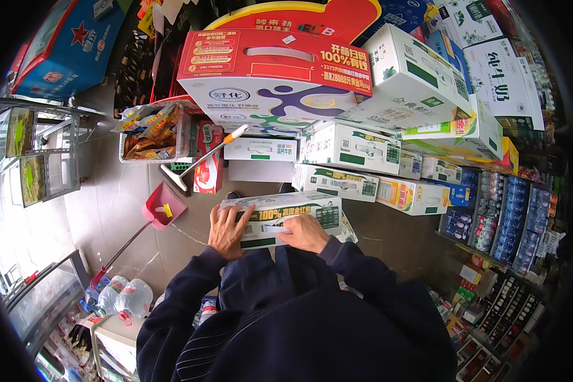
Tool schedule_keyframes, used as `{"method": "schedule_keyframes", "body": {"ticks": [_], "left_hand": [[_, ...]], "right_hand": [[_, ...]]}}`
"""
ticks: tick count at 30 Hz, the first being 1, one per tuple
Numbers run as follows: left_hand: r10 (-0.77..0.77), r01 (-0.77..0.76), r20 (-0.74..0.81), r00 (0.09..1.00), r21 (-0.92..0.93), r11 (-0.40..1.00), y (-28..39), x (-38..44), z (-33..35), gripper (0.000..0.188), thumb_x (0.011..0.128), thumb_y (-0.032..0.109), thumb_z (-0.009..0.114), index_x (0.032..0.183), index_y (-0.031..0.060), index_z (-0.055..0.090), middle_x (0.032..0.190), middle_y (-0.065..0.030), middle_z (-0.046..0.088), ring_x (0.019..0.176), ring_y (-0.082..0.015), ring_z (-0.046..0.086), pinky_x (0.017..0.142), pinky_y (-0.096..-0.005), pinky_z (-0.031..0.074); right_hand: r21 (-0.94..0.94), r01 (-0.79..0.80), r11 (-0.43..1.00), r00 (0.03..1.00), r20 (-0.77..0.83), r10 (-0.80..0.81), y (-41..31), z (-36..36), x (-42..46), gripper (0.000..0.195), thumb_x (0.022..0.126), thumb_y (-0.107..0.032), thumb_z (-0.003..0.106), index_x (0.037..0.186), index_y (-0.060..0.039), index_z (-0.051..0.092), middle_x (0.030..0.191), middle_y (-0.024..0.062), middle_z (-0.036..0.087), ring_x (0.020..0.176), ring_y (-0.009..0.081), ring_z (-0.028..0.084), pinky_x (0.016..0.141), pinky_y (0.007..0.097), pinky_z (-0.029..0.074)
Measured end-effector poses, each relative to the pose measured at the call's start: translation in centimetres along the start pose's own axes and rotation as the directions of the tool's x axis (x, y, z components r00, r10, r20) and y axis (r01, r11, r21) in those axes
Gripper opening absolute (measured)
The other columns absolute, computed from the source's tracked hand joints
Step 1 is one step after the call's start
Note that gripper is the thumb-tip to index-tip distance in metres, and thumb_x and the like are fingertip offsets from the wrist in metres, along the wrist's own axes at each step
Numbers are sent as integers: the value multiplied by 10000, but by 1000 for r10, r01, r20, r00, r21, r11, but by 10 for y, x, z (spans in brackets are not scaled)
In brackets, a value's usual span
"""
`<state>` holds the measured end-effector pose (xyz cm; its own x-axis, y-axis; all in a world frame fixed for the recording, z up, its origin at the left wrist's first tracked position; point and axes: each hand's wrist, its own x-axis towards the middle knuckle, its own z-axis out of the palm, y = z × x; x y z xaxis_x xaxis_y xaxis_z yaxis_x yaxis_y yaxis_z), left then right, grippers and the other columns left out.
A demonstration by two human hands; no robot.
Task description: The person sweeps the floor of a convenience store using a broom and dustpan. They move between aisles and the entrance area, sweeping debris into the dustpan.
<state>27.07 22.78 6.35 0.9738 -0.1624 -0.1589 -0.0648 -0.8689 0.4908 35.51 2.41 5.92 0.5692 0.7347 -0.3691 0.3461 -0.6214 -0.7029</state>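
A white milk carton (286, 217) with green panels and printed writing sits in front of my legs, slightly tilted. My left hand (228, 230) presses over its left end with the fingers spread, steadying it. The fingers of my right hand (305, 232) are closed on the white carrying handle (273, 228) at the carton's middle. Part of another white and green carton (347, 229) shows behind the right end of this one. My fingertips under the handle are hidden.
Stacked drink cartons (351, 150) stand ahead, with a large red and white carton (272, 86) above. A pink dustpan (164, 206), a push-broom-like tool (196, 162) and a snack bin (153, 143) are to the left. Bottle packs (506, 210) line the right; large bottles (132, 298) stand lower left.
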Motion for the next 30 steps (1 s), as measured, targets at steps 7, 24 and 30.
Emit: {"method": "schedule_keyframes", "body": {"ticks": [7, 24, 30], "left_hand": [[-138, 137, 36, 990, 27, 990, -74, -5, 7, 906, 389, 171, 672, 1217, 148, 305, 1036, -111, 402, 1001, -282, 382, 902, -486, 207], [-247, 255, -115, 962, 63, 965, -138, 105, 96, 905, 416, 141, 646, 1241, 152, 273, 1064, -101, 380, 1036, -261, 363, 915, -521, 183], [-246, 253, -61, 967, 234, 939, -151, 155, 108, 860, 519, 120, 638, 1269, 168, 220, 1188, -102, 319, 1135, -263, 299, 921, -571, 154]], "right_hand": [[-83, 42, 996, 997, -60, -47, -24, 45, 75, 263, 659, -265, 579, 556, -25, 553, 522, 149, 527, 540, 313, 545, 539, 383, 429], [-118, -18, 993, 1000, -10, 17, 99, 32, 199, 295, 651, -290, 594, 560, -15, 539, 571, 164, 535, 610, 322, 539, 602, 392, 416], [-63, -19, 998, 993, -120, 12, 140, 29, 225, 342, 654, -259, 611, 497, 9, 467, 513, 188, 474, 544, 354, 497, 519, 394, 388]]}}
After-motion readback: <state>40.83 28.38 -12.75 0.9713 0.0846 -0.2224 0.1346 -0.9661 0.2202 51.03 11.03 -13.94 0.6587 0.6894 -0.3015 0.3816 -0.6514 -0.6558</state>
